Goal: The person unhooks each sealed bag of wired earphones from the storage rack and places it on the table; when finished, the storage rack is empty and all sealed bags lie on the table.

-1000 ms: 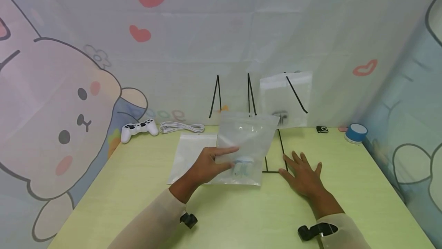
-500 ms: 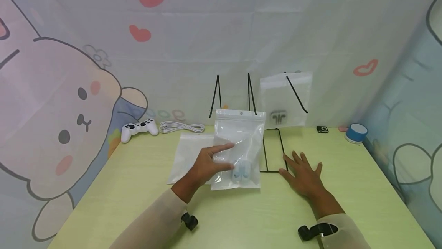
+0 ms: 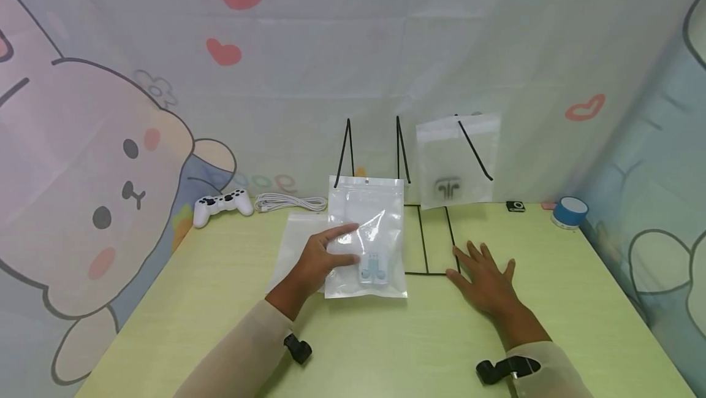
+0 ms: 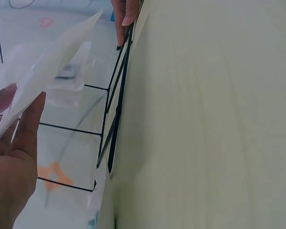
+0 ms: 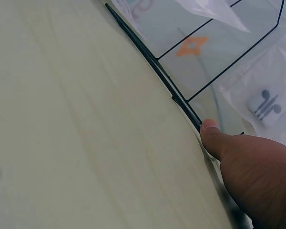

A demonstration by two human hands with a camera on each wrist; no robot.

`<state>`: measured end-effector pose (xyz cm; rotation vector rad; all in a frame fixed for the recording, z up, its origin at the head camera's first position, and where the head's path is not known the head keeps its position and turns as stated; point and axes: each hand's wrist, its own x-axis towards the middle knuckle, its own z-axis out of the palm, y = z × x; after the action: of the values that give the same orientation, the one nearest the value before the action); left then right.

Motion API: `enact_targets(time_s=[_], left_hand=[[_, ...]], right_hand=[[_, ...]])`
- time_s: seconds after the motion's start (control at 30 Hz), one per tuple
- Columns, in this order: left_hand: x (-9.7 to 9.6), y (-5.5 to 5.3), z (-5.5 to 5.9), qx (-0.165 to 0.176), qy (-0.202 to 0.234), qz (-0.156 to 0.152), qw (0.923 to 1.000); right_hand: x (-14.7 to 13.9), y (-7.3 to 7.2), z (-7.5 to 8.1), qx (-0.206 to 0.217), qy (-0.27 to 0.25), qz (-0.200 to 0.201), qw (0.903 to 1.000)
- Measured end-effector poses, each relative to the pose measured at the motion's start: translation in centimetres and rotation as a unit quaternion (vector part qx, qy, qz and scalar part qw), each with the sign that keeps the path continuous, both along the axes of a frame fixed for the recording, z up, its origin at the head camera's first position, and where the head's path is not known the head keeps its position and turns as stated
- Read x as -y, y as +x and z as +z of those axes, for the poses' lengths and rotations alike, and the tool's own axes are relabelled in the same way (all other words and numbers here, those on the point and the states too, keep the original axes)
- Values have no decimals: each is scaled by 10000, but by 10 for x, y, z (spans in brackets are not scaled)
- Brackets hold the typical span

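My left hand [image 3: 317,258] pinches the left edge of a clear zip bag [image 3: 344,208] between thumb and fingers. Inside its lower part is a small case of pale blue earphones [image 3: 373,269]. The bag is upright, and its punched top edge overlaps the tip of the left prong of a black wire rack [image 3: 425,238] in the head view. My right hand [image 3: 488,281], fingers spread, rests at the right side of the rack's base; in the right wrist view its thumb [image 5: 210,131] touches the wire. On the right prong hangs another zip bag [image 3: 474,153] with dark earphones.
A further white zip bag [image 3: 295,238] lies on the table, partly behind the held one. Along the back are a white game controller [image 3: 223,203], a coiled white cable [image 3: 289,203], a small black clip-on player [image 3: 515,206] and a blue round speaker [image 3: 569,213].
My left hand has turned the zip bag to face the camera and moved it left, from near the middle prong toward the left prong. My right hand has stayed in place.
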<state>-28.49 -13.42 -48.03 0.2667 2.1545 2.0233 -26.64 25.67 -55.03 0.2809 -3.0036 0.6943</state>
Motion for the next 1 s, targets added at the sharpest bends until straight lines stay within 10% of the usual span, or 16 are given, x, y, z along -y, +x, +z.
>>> enact_targets(time_s=[1.0], left_hand=[[105, -33, -21, 917, 8, -19, 9958]], right_hand=[[1, 1, 2, -20, -62, 22, 10000]])
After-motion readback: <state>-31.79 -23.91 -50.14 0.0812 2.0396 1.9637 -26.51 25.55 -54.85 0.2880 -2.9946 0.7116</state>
